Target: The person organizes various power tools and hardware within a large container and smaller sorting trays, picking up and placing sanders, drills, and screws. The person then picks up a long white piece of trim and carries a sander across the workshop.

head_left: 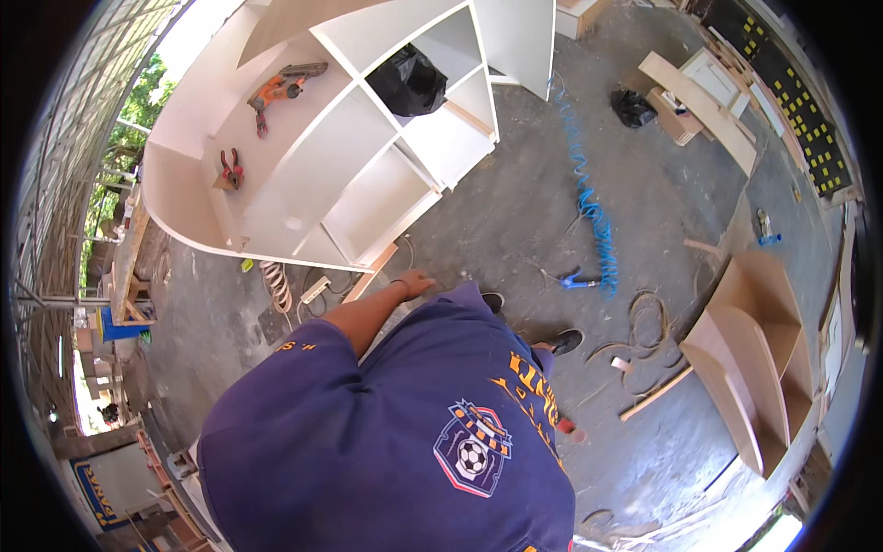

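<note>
My left hand [416, 283] hangs low over the floor at the end of a bent arm, with a dark band at the wrist. Its fingers turn down and away, so their grip cannot be made out. Nearest to it is the lower edge of a large white cabinet [317, 170] with several compartments. A wooden strip [372, 270] lies along that edge. Behind my dark blue shirt, my right hand stays out of sight. Inside the cabinet rest an orange-and-black nail gun [279, 89], red-handled pliers [232, 169] and a black plastic bag [407, 81].
A coiled blue air hose [596, 221] with a blue air gun [578, 281] crosses the floor ahead. To the right stands a curved wooden shelf unit [736, 363], near loose edging strip [649, 322]. Boards [704, 110] lie at the far right; a power strip [315, 290] sits near the cabinet.
</note>
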A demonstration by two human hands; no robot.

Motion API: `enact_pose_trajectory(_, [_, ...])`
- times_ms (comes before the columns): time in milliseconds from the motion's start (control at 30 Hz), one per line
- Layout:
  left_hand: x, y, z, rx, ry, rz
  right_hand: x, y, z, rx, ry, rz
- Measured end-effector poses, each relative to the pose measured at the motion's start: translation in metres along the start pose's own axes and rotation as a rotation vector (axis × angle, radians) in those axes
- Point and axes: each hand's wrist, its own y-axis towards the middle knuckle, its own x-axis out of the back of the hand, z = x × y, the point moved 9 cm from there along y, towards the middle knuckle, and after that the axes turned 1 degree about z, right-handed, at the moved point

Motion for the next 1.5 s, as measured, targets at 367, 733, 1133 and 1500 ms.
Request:
enact_pose_trajectory(367, [0.106, -0.009, -0.143, 0.07, -1.33, -0.467, 0.125, 0.108, 0.139, -0.046, -0.19, -0.052])
enact_pose_trajectory(733, [0.475, -0.064, -0.204, -0.55, -1.937, -0.934, 0.055, 0.164, 0.242, 0.002, -0.304, -0.006])
enact_pose_trajectory(1133, [0.643, -0.184, -0.189, -0.959, -1.598, -1.199, 0.009, 0.278, 0.242, 0.309, -0.87, 0.181])
enact_pose_trajectory(1500, [0.588, -0.12, -0.035, -0.623, -1.625, -1.232, -0.059, 0.193, 0.326, -0.07, -0.383, 0.02])
